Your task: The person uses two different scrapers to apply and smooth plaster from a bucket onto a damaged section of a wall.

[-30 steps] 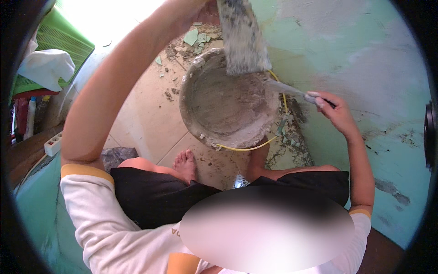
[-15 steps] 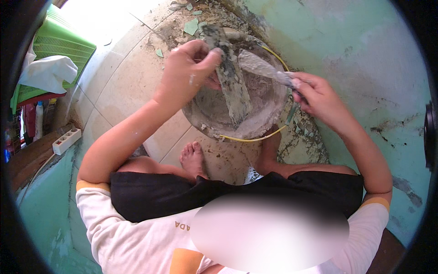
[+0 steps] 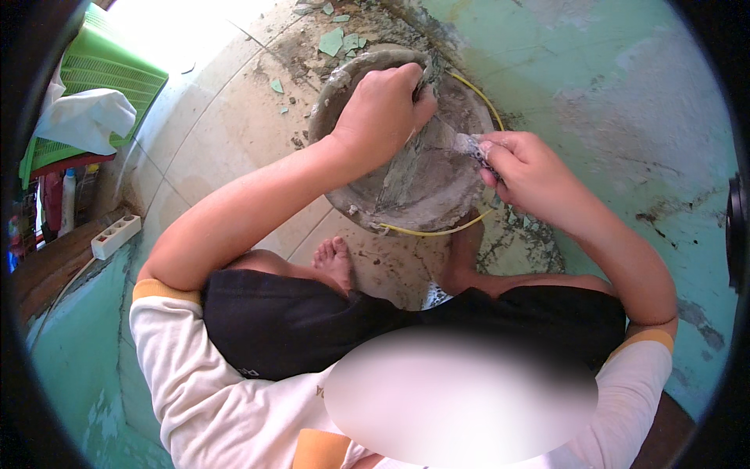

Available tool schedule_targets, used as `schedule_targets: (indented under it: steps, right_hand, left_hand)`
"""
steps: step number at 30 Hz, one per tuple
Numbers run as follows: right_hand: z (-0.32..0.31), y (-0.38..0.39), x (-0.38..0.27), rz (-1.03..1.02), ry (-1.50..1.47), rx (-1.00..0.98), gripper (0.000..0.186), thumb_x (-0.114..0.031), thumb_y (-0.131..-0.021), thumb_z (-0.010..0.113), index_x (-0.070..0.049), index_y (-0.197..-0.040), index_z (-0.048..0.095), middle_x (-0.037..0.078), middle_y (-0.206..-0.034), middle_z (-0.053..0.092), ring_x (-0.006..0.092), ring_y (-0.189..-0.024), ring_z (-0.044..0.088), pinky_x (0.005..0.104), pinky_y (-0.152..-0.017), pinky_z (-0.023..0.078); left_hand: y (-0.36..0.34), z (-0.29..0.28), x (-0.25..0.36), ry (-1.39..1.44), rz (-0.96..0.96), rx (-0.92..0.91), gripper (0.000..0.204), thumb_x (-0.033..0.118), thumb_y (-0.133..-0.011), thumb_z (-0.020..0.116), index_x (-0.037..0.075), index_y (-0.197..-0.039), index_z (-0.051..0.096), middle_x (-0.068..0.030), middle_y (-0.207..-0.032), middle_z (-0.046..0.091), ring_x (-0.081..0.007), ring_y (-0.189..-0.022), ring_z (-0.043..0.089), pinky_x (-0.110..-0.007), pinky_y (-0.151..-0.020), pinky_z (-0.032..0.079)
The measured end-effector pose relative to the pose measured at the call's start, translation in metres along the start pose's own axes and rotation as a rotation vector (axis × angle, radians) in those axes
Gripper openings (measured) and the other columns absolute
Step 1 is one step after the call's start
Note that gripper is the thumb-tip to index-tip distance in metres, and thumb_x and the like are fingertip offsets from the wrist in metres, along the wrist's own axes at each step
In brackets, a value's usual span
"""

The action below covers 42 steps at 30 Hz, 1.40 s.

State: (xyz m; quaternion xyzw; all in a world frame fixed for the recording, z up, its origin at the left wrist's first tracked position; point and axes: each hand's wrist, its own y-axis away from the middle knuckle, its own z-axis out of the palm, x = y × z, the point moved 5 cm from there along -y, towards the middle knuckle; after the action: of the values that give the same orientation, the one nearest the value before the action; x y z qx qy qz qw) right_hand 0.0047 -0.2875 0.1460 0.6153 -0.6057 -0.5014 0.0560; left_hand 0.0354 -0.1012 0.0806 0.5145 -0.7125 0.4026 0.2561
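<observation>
A round grey bucket (image 3: 437,207) smeared with wet cement stands on the tiled floor in front of my bare feet, a yellow handle (image 3: 437,231) looped around it. My left hand (image 3: 383,109) is shut on a flat plaster board (image 3: 402,176) that slants down into the bucket. To the right, my right hand (image 3: 523,168) grips a small trowel (image 3: 465,143), its blade touching the board over the bucket's rim.
A green-painted wall (image 3: 625,94) with scraped patches runs along the right. Broken green paint chips (image 3: 332,39) lie on the floor beyond the bucket. A green plastic basket (image 3: 94,78) with a white cloth, several bottles and a white power strip (image 3: 116,236) sit at the left.
My left hand came down from high above with the board and lowered it into the bucket. My right hand brought the trowel in from the right onto the board.
</observation>
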Motion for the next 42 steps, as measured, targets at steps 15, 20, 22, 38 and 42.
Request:
schedule_targets:
  steps: [15, 20, 22, 38, 42]
  right_hand:
    - [-0.010, -0.007, 0.011, 0.123, -0.087, -0.053, 0.033, -0.026, -0.105, 0.046, -0.005, -0.080, 0.055, -0.002, -0.068, 0.053, 0.0093, -0.057, 0.051, 0.0284, -0.051, 0.042]
    - [-0.015, 0.027, -0.014, 0.046, -0.140, -0.020, 0.029, -0.024, -0.103, 0.050, -0.001, -0.100, 0.068, 0.001, -0.071, 0.057, 0.0121, -0.061, 0.055, 0.0312, -0.056, 0.045]
    - [-0.031, 0.035, -0.013, -0.088, 0.025, 0.108, 0.029, -0.022, -0.101, 0.053, -0.001, -0.111, 0.070, 0.006, -0.077, 0.062, 0.0160, -0.066, 0.059, 0.0347, -0.061, 0.048]
    - [-0.033, 0.048, -0.048, -0.495, 0.799, 0.319, 0.034, -0.016, -0.093, 0.062, -0.003, -0.123, 0.067, 0.018, -0.103, 0.062, 0.0370, -0.092, 0.066, 0.0467, -0.078, 0.055]
    - [-0.047, 0.034, -0.037, -0.517, 0.562, 0.430, 0.035, -0.017, -0.096, 0.059, -0.002, -0.127, 0.065, 0.020, -0.097, 0.061, 0.0393, -0.088, 0.064, 0.0467, -0.076, 0.053]
  left_hand:
    - [0.002, -0.010, 0.004, 0.028, -0.066, -0.014, 0.029, 0.023, -0.089, 0.071, -0.004, -0.087, 0.062, -0.0278, -0.078, 0.063, -0.0466, -0.080, 0.066, -0.049, -0.070, 0.053]
    - [0.007, -0.002, -0.028, -0.134, 0.012, 0.043, 0.031, 0.025, -0.093, 0.070, -0.005, -0.088, 0.062, -0.0258, -0.073, 0.062, -0.0399, -0.071, 0.067, -0.045, -0.067, 0.052]
    - [0.009, -0.008, -0.041, -0.049, -0.145, -0.007, 0.032, 0.025, -0.094, 0.067, -0.005, -0.085, 0.062, -0.0257, -0.076, 0.065, -0.0431, -0.076, 0.066, -0.047, -0.070, 0.052]
    - [0.018, -0.003, -0.049, 0.005, -0.360, -0.192, 0.032, 0.028, -0.094, 0.067, -0.004, -0.095, 0.068, -0.0199, -0.074, 0.067, -0.0297, -0.069, 0.067, -0.041, -0.070, 0.054]
    - [0.015, -0.006, -0.047, 0.103, -0.443, -0.199, 0.032, 0.026, -0.094, 0.067, -0.006, -0.092, 0.068, -0.0223, -0.076, 0.069, -0.0334, -0.070, 0.072, -0.042, -0.070, 0.056]
